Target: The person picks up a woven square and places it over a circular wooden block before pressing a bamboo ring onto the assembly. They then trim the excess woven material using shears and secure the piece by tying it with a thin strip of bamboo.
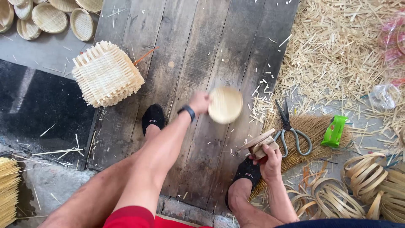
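Head: left hand [199,102] grips round woven disc [225,104]; right hand [270,159] grips wooden mould [260,144].

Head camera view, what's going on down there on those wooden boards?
A person sits over dark wooden planks, feet in black socks. The left hand holds a small round woven bamboo disc, blurred by motion. The right hand grips a round wooden block. Grey-handled scissors and a green packet lie to the right among bamboo offcuts. A stack of square woven bamboo mats sits on the left, coiled bamboo hoops at lower right.
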